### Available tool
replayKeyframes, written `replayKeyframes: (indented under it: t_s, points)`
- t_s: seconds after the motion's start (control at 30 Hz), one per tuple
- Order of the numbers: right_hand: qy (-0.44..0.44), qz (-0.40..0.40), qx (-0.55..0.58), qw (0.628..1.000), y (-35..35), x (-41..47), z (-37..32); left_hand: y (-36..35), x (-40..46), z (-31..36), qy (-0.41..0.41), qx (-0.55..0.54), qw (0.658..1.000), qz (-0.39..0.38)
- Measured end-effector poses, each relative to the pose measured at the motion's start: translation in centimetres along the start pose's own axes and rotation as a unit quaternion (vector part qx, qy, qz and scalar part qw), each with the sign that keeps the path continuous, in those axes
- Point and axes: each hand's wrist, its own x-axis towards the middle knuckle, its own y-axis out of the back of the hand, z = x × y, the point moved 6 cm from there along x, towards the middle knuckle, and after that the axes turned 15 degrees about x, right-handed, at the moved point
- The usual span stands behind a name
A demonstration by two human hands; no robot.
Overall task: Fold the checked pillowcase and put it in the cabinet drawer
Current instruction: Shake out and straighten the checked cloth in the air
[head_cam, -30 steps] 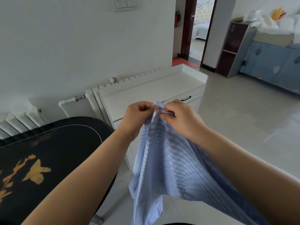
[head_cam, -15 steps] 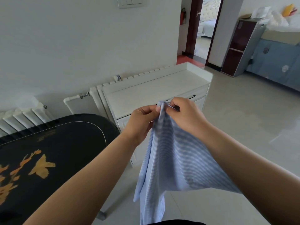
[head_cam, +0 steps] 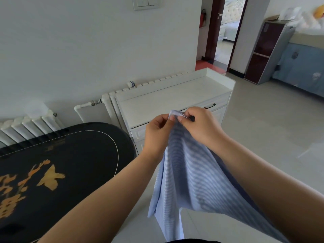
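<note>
Head view: both hands are raised side by side in front of the white cabinet (head_cam: pixel 175 100), pinching the top edge of the light blue pillowcase (head_cam: pixel 191 181). The left hand (head_cam: pixel 158 133) has its fingers curled round the cloth's upper edge, and the right hand (head_cam: pixel 201 125) pinches the same edge just beside it, so the two nearly touch. The pillowcase hangs down from that pinched edge between the forearms, loosely bunched, with its lower part draped under the right forearm and one strip trailing toward the bottom of the picture above the pale floor (head_cam: pixel 273 130). The cabinet's top drawer (head_cam: pixel 217 102), with its dark handle (head_cam: pixel 209 106), looks pushed in. A black desk (head_cam: pixel 73 155) with gold painting stands at the left, touching nothing held. A white radiator (head_cam: pixel 26 125) runs along the wall behind it.
</note>
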Motion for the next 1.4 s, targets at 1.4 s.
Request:
replayKeyframes:
  t_s: [1.4]
  points:
    - [-0.226, -0.081, -0.272, 0.932, 9.1, -8.5, 15.6, -2.2, 16.0, 3.6, 0.050, 0.073, 0.994, 0.065]
